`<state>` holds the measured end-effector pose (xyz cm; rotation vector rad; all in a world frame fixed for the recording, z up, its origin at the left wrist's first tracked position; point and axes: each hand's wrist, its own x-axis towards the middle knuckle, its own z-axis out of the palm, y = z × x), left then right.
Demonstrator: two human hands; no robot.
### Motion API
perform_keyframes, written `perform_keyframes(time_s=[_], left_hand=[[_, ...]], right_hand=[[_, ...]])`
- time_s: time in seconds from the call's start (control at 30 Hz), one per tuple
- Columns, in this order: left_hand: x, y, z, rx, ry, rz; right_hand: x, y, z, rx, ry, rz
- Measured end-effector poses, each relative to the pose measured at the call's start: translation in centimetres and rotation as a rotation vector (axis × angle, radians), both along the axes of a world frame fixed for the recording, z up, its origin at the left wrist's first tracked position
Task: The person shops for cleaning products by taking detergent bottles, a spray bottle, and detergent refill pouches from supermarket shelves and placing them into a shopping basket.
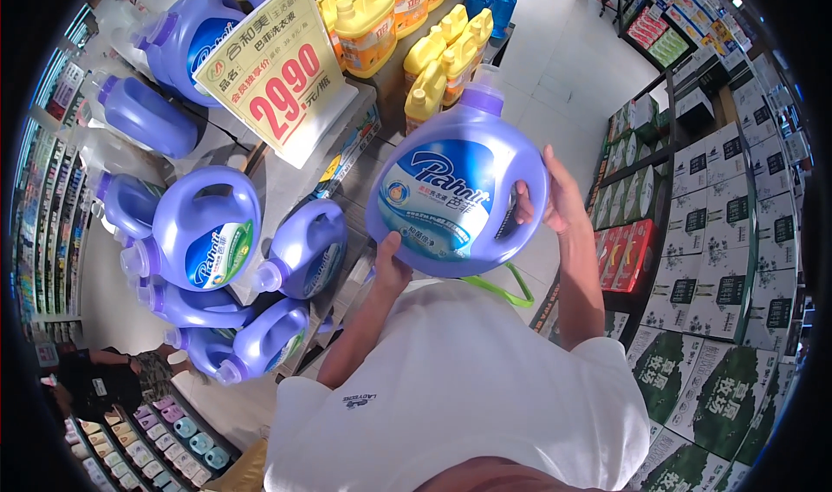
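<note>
A large purple laundry detergent jug is held up before my chest, its blue label facing me and its clear-and-purple cap pointing away. My right hand grips its handle on the right side, with fingers showing through the handle opening. At the jug's lower left, my left hand supports the base, thumb on the front and the other fingers hidden. Left of the jug, several matching purple jugs are grouped on a display stand, some tilted. A yellow price sign stands above them.
Yellow jugs and blue bottles occupy the stand's far end. Stacked cartons and dark shelving line the right side. A green loop handle shows below the jug. At lower left, a person in black is near a product shelf.
</note>
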<state>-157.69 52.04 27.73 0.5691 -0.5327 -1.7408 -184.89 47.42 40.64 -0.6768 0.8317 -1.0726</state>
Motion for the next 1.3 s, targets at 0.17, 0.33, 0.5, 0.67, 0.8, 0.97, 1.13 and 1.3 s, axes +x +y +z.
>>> perform_keyframes(time_s=[0.17,0.33,0.5,0.67,0.8,0.97,1.13,1.3], left_hand=[[-0.6,-1.0,-1.1,-0.034,0.003,-0.099],[-1.6,-2.2,-1.4,-0.012,0.041,-0.216],[-3.9,-3.5,-2.1,0.17,0.019,-0.283],[-2.8,-4.1,-11.4,-0.017,-0.845,-0.309],[-1.2,-1.6,-17.6,-0.334,-1.669,-0.26],[-1.4,-0.8,-20.7,0.04,-1.47,-0.314],[-2.6,-1.4,-21.1,0.26,-1.31,-0.368],[-3.9,-2.9,-20.0,0.603,-1.074,-0.37]], right_hand=[[-1.6,1.3,-1.6,0.081,-0.071,-0.008],[-1.5,2.9,-1.3,0.079,-0.047,-0.129],[-1.7,4.7,-1.7,0.062,0.132,-0.352],[-1.2,4.1,-3.1,0.034,0.808,-0.45],[-3.1,1.6,-8.6,0.085,1.114,-0.398],[-8.6,-1.0,-19.4,0.18,1.287,-0.371],[-12.5,-3.3,-29.3,0.283,1.503,-0.131],[-14.6,-5.9,-39.2,0.48,1.18,0.038]])
